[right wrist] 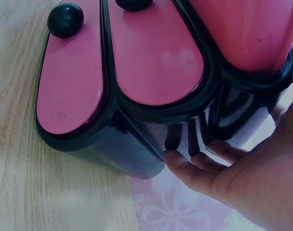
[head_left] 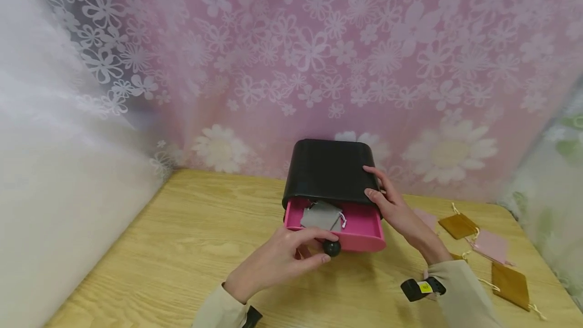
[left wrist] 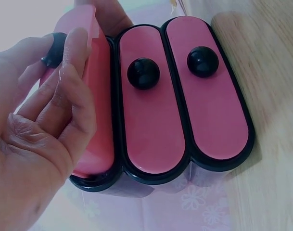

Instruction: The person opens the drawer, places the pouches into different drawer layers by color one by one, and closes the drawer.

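A black mini drawer cabinet (head_left: 331, 168) with pink drawer fronts stands on the table, its top drawer (head_left: 362, 243) pulled out. Inside that drawer lie grey drawstring pouches (head_left: 321, 215); how many is unclear. My left hand (head_left: 284, 262) pinches the round black knob (head_left: 332, 248) of this drawer between thumb and fingers. Against the cabinet's right side rests my right hand (head_left: 401, 214), thumb and a finger on the top, other fingertips touching the side wall (right wrist: 184, 137). In the left wrist view, the middle drawer (left wrist: 153, 120) and bottom drawer (left wrist: 213, 110) are closed.
To the right on the wooden table (head_left: 182, 247) lie several drawstring pouches, among them a brown pouch (head_left: 510, 285) and a pink pouch (head_left: 491, 246). The right forearm partly covers some of them. A pink floral curtain (head_left: 291, 65) hangs close behind the cabinet.
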The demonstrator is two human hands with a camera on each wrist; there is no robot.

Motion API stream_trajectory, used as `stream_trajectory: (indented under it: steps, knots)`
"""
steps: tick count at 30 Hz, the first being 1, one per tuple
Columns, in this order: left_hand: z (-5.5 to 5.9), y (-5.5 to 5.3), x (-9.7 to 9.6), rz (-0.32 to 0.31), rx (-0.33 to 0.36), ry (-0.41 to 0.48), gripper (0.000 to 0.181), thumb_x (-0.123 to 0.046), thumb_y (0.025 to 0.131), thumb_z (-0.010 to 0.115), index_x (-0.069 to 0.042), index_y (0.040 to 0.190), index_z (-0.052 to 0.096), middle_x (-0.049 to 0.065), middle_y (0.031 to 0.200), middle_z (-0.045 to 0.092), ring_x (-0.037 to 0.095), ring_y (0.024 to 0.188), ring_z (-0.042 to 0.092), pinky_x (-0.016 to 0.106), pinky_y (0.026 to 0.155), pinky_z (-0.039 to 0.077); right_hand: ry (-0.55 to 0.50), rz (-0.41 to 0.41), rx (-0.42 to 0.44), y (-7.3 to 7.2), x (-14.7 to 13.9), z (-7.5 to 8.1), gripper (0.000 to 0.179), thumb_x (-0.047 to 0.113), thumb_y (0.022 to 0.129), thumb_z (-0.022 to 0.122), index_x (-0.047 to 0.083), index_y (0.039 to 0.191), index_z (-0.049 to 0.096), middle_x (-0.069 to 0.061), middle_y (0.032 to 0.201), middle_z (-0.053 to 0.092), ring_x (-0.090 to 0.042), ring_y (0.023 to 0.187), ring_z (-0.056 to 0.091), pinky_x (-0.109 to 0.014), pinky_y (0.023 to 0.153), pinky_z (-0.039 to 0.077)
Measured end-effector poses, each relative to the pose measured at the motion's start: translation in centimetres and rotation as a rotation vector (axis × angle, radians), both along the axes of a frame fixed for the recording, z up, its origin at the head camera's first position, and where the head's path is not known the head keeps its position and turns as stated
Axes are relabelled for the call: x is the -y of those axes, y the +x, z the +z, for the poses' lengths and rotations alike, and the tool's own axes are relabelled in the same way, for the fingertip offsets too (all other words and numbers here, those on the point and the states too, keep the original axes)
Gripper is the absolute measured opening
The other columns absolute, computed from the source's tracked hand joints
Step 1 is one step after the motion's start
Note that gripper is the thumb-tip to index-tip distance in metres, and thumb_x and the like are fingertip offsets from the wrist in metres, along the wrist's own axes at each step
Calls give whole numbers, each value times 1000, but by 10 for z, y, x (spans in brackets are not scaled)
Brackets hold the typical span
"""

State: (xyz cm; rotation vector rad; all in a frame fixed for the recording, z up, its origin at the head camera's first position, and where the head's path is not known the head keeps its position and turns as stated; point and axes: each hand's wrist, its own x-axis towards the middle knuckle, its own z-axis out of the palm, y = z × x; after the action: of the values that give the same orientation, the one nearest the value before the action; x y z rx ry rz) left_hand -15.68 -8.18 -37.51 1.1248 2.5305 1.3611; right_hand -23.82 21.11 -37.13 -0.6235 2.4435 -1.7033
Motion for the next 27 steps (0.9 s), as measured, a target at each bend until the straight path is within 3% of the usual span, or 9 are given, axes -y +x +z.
stream_trajectory:
  steps: [7,16,27]
  knots:
    - [1,0,2,-5,-3,1,34,-27,98,70,-29,131,66,-8,98,78,-8,79,65,16,74,54,6,-5,-4,2,1,1,58,27,111,40,26,164,15,-26,152,30,-39,129,48,-23,86,54]
    - [2,-1,2,-7,12,-30,32,-26,99,69,-30,131,66,-7,97,77,-8,78,64,16,74,54,19,-13,-16,3,0,-5,58,26,111,39,24,164,16,-28,149,32,-7,110,58,-28,81,58]
    - [5,-8,3,0,20,-25,34,-26,99,69,-32,132,65,-7,88,74,-5,68,62,17,67,53,26,-21,-22,1,0,-3,58,26,111,40,24,164,16,-28,147,35,-8,106,59,-30,77,58]
